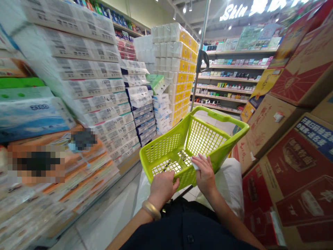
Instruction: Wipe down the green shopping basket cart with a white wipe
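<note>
A lime-green plastic shopping basket (166, 149) sits in front of me, empty inside as far as I can see. My left hand (162, 187) is closed over its near rim, a bangle on the wrist. My right hand (205, 173) rests on the same rim a little to the right, fingers curled round a small white piece of paper or cloth (195, 163). A metal pole (199, 59) rises behind the basket, with a dark strap hanging from it.
Stacked packs of tissue and toilet paper (91, 86) fill the shelves on my left. Red and brown cardboard boxes (291, 139) are piled on my right. A tower of paper rolls (177, 69) stands ahead, with shelves of small goods (229, 86) beyond. A white bag (229, 184) lies under the basket.
</note>
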Motion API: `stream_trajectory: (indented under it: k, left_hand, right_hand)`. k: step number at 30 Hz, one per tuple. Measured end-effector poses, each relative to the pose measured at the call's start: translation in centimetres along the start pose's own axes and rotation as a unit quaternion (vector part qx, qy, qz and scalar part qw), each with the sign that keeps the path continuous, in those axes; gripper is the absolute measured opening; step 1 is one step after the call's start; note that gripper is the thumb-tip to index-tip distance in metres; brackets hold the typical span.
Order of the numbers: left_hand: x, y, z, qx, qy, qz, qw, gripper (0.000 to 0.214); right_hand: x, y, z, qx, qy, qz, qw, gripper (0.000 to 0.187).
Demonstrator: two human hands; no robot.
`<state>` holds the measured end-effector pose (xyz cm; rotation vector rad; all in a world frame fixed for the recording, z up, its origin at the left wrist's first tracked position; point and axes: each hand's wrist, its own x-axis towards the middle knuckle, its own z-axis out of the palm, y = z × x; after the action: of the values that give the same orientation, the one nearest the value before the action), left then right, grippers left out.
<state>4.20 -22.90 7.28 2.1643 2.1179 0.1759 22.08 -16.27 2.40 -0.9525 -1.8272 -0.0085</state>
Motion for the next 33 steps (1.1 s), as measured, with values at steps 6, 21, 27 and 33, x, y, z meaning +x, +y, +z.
stream_trajectory:
  k: [6,21,27,33]
  left_hand:
    - [0.1,-0.2,0.3,-0.006,0.014,0.012,1.000,0.026]
    - [0.0,-0.1,0.1,-0.009,0.006,0.003,1.000,0.026]
    - [0.0,-0.1,0.3,-0.004,0.004,0.004,1.000,0.029]
    - [-0.1,0.1,-0.2,-0.004,0.000,-0.004,1.000,0.025]
  right_hand:
    - [-0.9,-2.1,0.9,0.064,-0.081,-0.078,0.992,0.055]
    - [-0.5,-1.2,0.4,0.044,-0.068,-0.058,0.995,0.055]
    - [0.7,1.3,-0.6,-0.010,0.022,0.016,1.000,0.042]
    - [-0.5,-1.1,0.4,0.053,-0.081,-0.060,0.993,0.055]
